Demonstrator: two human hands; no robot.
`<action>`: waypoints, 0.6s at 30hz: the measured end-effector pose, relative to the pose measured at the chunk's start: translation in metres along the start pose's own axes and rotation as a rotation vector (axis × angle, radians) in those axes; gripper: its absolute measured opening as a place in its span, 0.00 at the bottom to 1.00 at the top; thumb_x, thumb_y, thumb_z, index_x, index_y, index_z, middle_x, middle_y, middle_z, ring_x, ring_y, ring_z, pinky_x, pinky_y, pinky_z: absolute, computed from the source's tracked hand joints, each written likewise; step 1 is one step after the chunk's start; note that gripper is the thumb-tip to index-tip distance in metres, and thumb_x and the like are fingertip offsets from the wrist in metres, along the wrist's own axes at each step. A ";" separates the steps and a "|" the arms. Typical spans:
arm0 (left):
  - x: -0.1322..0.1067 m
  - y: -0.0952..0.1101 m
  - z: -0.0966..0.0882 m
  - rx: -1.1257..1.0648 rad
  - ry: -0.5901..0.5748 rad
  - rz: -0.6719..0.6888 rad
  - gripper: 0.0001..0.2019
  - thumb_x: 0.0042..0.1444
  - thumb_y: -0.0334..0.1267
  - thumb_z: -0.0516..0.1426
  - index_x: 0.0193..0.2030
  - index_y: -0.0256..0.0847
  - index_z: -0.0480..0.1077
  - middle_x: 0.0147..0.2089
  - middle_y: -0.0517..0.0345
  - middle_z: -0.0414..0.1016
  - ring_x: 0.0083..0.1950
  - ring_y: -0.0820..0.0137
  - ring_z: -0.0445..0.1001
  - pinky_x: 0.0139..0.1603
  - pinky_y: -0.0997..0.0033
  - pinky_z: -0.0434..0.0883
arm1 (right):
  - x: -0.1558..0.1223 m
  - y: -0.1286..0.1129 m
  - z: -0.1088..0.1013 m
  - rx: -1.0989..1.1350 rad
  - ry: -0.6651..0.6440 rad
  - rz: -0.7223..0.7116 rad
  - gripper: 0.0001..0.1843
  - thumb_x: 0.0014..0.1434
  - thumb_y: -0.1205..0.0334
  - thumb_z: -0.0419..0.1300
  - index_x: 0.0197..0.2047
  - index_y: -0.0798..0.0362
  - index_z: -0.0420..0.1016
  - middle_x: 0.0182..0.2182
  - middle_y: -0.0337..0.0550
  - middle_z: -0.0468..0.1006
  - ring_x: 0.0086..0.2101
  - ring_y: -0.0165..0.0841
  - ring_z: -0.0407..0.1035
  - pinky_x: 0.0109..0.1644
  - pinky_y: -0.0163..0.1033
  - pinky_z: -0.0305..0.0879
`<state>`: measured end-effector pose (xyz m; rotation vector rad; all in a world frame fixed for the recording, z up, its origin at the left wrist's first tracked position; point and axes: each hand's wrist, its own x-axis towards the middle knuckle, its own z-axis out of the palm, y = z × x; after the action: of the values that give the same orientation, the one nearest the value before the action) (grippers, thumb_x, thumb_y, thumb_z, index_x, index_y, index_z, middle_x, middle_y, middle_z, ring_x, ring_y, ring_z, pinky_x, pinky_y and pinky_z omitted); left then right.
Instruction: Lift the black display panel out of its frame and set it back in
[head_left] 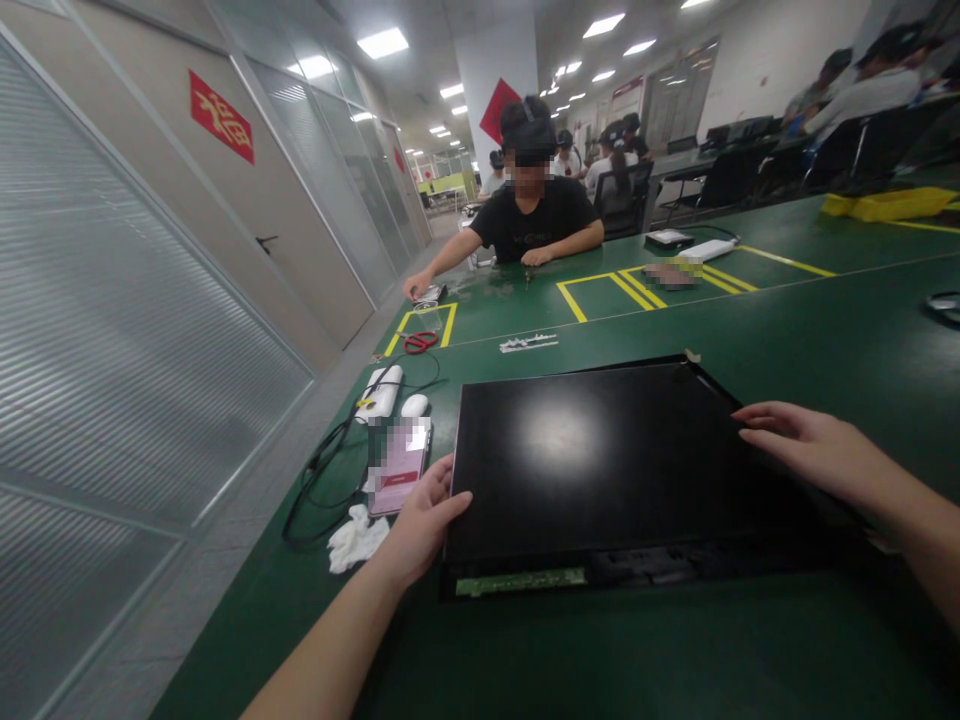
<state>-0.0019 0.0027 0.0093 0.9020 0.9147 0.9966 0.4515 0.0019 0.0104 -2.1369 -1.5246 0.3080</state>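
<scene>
A black display panel (555, 480) lies over the green table, with a glare spot on its glossy face and a green circuit strip (521, 582) along its near edge. My left hand (424, 515) grips the panel's left edge, thumb on top and fingers at the side. At the opposite edge, my right hand (814, 450) pinches the panel's side with thumb and fingers. A dark frame or tray (709, 378) shows beneath the panel at its far right corner, where a small bit of tape sticks up. Whether the panel is lifted off it I cannot tell.
Left of the panel are a phone (401, 470), crumpled tissue (356, 540), a white case (379, 392), black cables (322, 470) and red scissors (420, 342). A person (540, 215) sits across the table (637, 660). A yellow tray (889, 204) stands far right.
</scene>
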 end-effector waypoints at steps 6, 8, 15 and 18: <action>-0.002 -0.001 -0.001 0.020 -0.035 -0.016 0.30 0.48 0.34 0.70 0.59 0.40 0.70 0.60 0.45 0.76 0.60 0.51 0.74 0.60 0.54 0.71 | -0.002 -0.005 -0.002 0.033 -0.002 0.044 0.20 0.31 0.49 0.53 0.31 0.42 0.70 0.30 0.36 0.74 0.30 0.33 0.66 0.34 0.39 0.58; -0.002 -0.002 -0.002 0.026 -0.042 -0.010 0.31 0.49 0.34 0.69 0.61 0.40 0.69 0.61 0.44 0.75 0.61 0.51 0.73 0.62 0.53 0.70 | -0.003 -0.005 -0.002 0.023 0.003 0.042 0.20 0.31 0.48 0.53 0.31 0.42 0.70 0.30 0.35 0.74 0.30 0.33 0.66 0.34 0.39 0.58; 0.001 -0.006 -0.005 0.010 0.004 0.013 0.42 0.48 0.33 0.70 0.69 0.43 0.60 0.65 0.44 0.71 0.68 0.51 0.66 0.69 0.53 0.62 | -0.002 -0.005 -0.002 0.013 0.003 0.028 0.22 0.30 0.47 0.51 0.30 0.42 0.71 0.30 0.36 0.74 0.29 0.34 0.66 0.33 0.39 0.59; 0.001 -0.006 -0.005 -0.003 -0.023 -0.001 0.41 0.48 0.34 0.70 0.69 0.43 0.61 0.66 0.44 0.70 0.69 0.51 0.65 0.69 0.52 0.61 | -0.002 -0.004 -0.002 0.022 0.010 0.025 0.22 0.29 0.46 0.51 0.29 0.43 0.72 0.30 0.37 0.74 0.29 0.35 0.66 0.33 0.40 0.59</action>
<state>-0.0042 0.0028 0.0021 0.9085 0.8937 0.9847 0.4487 0.0006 0.0140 -2.1384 -1.4829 0.3208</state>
